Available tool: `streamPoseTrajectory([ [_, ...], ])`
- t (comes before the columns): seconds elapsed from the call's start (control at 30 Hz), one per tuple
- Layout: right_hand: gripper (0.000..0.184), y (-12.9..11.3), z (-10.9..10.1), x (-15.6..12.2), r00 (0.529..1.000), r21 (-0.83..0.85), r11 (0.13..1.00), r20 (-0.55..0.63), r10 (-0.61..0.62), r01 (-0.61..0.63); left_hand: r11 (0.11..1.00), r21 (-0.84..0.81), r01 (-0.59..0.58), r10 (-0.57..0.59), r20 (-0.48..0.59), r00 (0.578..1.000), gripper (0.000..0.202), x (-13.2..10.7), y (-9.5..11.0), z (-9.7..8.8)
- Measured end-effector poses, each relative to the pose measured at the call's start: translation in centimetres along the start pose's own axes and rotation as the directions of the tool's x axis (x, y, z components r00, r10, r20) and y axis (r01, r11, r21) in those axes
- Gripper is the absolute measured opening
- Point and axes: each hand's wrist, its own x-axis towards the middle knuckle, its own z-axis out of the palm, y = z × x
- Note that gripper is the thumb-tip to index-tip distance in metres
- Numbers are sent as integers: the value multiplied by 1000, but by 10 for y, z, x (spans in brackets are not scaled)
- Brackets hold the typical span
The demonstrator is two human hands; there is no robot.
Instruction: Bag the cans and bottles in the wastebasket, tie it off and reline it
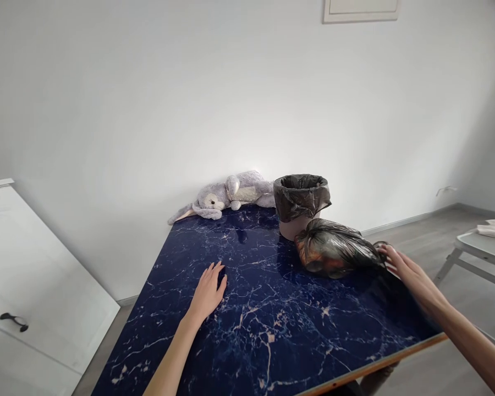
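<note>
My left hand (208, 291) lies flat on the dark blue marbled table (247, 341), fingers stretched out, holding nothing. My right hand (400, 264) reaches in from the right and its fingers close on the knotted end of a filled black rubbish bag (334, 250) that lies on its side on the table. Just behind the bag stands a small bin (299, 206) lined with another black bag, open at the top.
A grey plush toy (231, 195) lies at the table's far edge against the white wall. A white cabinet with a black handle (14, 320) stands at the left. A low white table (482, 247) with folded cloth sits on the right over the grey floor.
</note>
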Motion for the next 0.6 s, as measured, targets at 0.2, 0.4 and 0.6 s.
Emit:
streamPoseTrajectory([
  [0.2,62,13,22,-14,981,136,989,188,36,-63,1000,-1,-20,20,-24,1000,51,0,-3,4],
  [0.4,68,-21,57,-51,890,74,978,406,-207,194,999,-9,-41,40,-58,997,49,1,-5,5],
  [0.6,61,-78,130,-96,742,125,870,474,-475,477,998,-20,-61,57,-148,987,42,2,-1,4],
])
